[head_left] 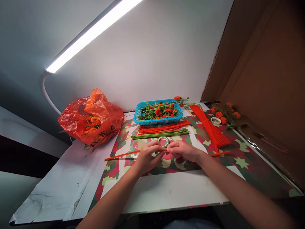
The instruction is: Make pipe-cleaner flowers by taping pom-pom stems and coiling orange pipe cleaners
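Observation:
My left hand and my right hand meet over the middle of the table, fingertips pinched close together. Between them runs an orange pipe cleaner. One end sticks out to the left of my left hand, and another orange length shows beyond my right wrist. The fingers hide the part where they pinch. Just behind the fingertips lies a roll of green tape. Farther back are a bundle of green pipe cleaners and a row of red-orange pipe cleaners.
A blue basket holds orange flowers with green stems. At left sits a red plastic bag with orange flowers. A large bundle of red-orange pipe cleaners, a white tape roll and more flowers lie right. A lamp hangs above.

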The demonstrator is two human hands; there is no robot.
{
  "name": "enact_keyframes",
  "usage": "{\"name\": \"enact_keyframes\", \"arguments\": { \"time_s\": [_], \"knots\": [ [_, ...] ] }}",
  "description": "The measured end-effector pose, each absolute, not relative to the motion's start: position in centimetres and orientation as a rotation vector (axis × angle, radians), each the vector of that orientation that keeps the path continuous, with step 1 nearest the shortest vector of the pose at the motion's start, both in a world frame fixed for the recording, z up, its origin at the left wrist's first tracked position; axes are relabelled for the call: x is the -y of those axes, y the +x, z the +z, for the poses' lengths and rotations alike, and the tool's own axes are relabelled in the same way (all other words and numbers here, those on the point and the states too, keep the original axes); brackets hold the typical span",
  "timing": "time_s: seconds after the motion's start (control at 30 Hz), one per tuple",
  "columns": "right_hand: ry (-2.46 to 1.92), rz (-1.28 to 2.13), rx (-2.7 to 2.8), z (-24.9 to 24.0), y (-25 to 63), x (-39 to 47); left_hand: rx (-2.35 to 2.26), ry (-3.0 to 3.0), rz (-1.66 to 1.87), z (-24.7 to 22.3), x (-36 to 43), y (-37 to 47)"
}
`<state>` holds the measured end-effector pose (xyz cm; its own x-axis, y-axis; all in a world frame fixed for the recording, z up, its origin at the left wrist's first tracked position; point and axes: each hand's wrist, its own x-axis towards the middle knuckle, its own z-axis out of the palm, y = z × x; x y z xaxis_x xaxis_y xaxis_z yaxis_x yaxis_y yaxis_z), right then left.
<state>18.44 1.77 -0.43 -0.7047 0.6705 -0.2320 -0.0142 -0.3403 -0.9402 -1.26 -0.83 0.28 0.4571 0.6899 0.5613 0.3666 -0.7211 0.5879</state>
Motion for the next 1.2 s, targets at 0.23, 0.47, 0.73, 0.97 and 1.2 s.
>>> {"name": "enact_keyframes", "arguments": {
  "time_s": [0.23, 0.47, 0.73, 0.97, 1.2],
  "knots": [
    [-1.023, 1.791, 1.635, 0.0, 18.1, -1.2, -0.998, 2.466, 1.129, 0.5, 1.0, -1.4],
    [-1.0, 1.061, 2.013, -0.1, 18.0, -0.4, -1.17, 2.292, 1.044, 1.4, 1.4, -1.0],
    [-0.824, 0.102, 2.486, -1.4, 17.7, -0.3, -1.156, 1.522, 0.623, 0.6, 0.2, -1.8],
    [-1.046, 0.654, 2.255, 0.1, 18.2, -0.2, -1.168, 2.41, 1.004, 0.1, 0.7, -1.7],
    [-1.052, 1.176, 2.019, 0.8, 18.3, 0.0, -0.942, 3.111, 1.002, 0.0, 0.6, -2.2]
  ]
}}
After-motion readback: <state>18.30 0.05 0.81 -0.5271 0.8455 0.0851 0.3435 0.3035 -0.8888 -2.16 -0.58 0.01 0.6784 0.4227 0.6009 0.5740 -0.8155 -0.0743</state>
